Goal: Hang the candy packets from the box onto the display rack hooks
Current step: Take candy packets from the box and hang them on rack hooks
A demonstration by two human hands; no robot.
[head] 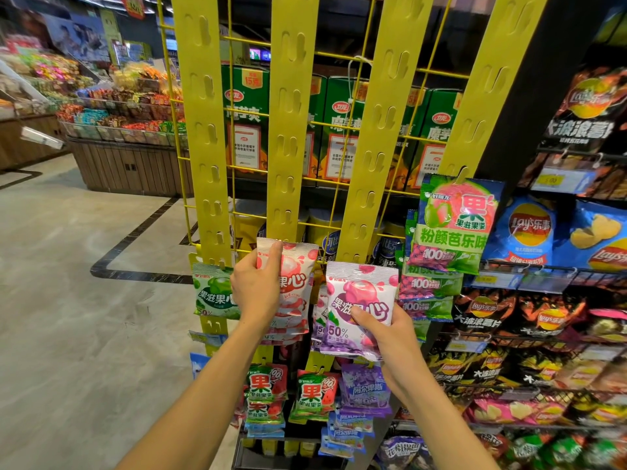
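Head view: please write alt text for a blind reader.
Two bare hands hold candy packets up to yellow hanging strips: left hand a red-and-white packet, right hand a pink-and-purple one. Crisp bags fill the shelves at right.

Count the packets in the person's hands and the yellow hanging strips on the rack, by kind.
Red-and-white candy packet, in the left hand: 1
Pink-and-purple candy packet, in the right hand: 1
Yellow hanging strips: 4
Total: 6
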